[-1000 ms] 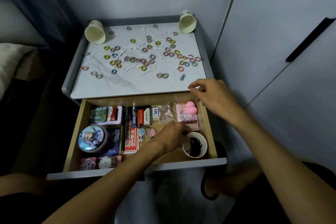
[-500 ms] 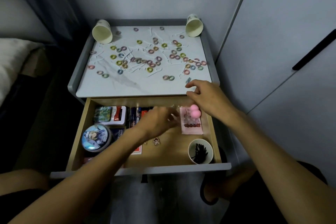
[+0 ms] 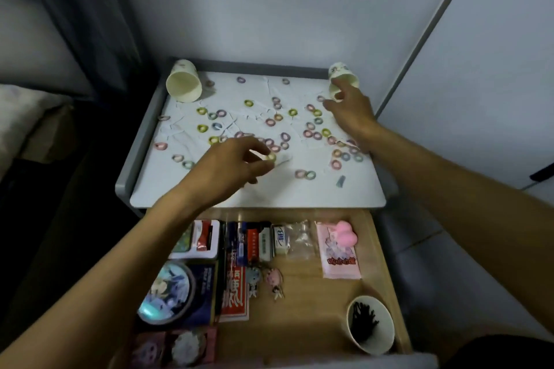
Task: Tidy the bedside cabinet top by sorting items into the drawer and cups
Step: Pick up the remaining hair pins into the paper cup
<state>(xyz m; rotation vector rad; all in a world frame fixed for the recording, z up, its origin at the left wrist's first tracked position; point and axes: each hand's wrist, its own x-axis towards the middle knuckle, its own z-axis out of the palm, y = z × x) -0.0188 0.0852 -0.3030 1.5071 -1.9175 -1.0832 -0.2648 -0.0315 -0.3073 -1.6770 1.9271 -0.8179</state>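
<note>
Rings (image 3: 284, 137) scattered over cabinet top (image 3: 299, 193), mid-frame. Left hand (image 3: 233, 168) pinches yellow ring (image 3: 271, 157) between thumb and fingertips, likely to sort it. Right hand (image 3: 350, 112), fingers apart, at mouth of tipped cup (image 3: 341, 75), upper right, apparently to stand it up. Drawer (image 3: 317, 293) open below.

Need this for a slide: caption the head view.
Left hand pinches a yellow ring; right hand at the far-right tipped cup; drawer open below.
</note>
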